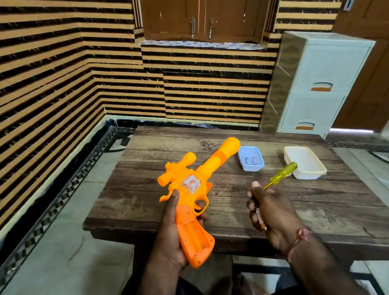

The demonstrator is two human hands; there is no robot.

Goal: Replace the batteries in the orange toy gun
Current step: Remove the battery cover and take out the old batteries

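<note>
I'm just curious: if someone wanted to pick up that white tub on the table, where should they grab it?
Probably from above, by the long sides of the white tub's rim. It sits open and upright on the table, apart from the blue tray, so both sides look free.

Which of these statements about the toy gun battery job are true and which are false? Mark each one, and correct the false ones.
1. The left hand grips the orange toy gun by its handle. True.
2. The right hand is empty. False: it holds a screwdriver with a yellow handle.
3. The blue tray sits on the wooden table beyond the gun's muzzle. True.
4. The white container is held in the air. False: it rests on the table, right of the blue tray.
</note>
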